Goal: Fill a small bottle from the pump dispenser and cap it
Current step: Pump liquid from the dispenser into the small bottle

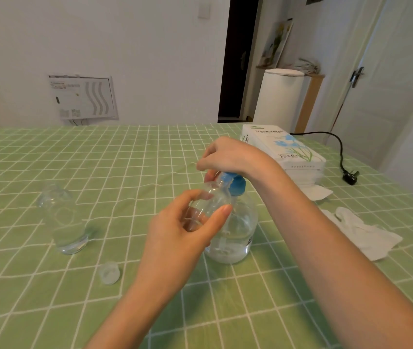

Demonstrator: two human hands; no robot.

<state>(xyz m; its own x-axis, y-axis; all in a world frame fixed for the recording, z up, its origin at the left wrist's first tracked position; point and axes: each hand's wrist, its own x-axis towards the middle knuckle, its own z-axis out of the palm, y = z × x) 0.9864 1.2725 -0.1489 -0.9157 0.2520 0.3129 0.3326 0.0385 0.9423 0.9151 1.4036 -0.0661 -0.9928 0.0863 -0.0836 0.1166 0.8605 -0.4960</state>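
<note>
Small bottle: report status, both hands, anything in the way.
Left hand grips small bottle, mouth tilted up at blue pump. Right hand curled over pump top. Cap off, lying on table, front left. Nothing in the way.

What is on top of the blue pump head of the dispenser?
The right hand lies over the blue pump head; its top face is hidden by the hand. The left hand holds the small bottle beside it.

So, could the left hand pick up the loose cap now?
Probably not yet: the left hand grips the small bottle at the blue pump head. The cap itself lies uncovered on the tablecloth, near that wrist.
</note>
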